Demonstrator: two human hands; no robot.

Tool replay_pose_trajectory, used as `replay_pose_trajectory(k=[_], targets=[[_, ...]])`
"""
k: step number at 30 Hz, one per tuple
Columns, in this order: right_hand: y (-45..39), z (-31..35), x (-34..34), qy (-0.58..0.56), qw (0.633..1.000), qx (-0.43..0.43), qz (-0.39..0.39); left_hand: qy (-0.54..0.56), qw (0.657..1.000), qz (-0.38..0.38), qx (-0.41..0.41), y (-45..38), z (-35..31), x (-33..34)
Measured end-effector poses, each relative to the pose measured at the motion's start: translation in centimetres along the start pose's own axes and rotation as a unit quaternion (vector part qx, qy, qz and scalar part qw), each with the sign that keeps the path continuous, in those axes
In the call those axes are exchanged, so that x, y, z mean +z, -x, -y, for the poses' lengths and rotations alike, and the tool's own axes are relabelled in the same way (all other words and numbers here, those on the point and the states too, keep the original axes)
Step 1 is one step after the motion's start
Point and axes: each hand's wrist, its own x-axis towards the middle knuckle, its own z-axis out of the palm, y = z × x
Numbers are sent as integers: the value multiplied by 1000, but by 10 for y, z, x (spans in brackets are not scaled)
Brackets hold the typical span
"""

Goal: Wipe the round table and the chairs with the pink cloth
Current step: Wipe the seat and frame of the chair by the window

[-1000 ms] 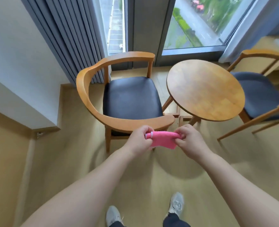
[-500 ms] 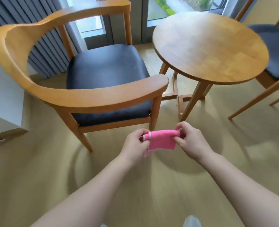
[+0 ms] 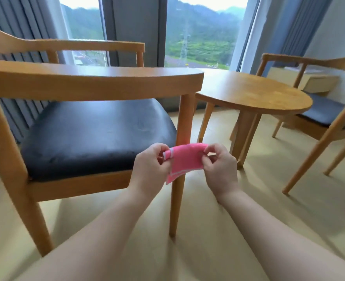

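Head view, left hand (image 3: 149,169), right hand (image 3: 220,169) pinching pink cloth (image 3: 184,159)

Grey curtains (image 3: 15,27) flank a tall window (image 3: 202,33) showing green hills, above a pale wooden floor (image 3: 258,209).

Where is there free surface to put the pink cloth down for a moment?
The whole round table top is bare, and so is the near chair's dark seat. The pink cloth is pinched between left hand and right hand. Nowhere looks crowded.
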Motion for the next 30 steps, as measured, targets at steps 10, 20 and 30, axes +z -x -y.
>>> replay_pose_trajectory(k=[10, 20, 30], targets=[[12, 18, 43, -45, 997, -10, 66, -35, 997, -13, 64, 1, -8, -11], [-15, 36, 55, 24, 998, -49, 16, -93, 991, -91, 27, 50, 18, -61], [-82, 97, 35, 11, 997, -52, -58, -201, 978, -1, 61, 49, 19, -103]])
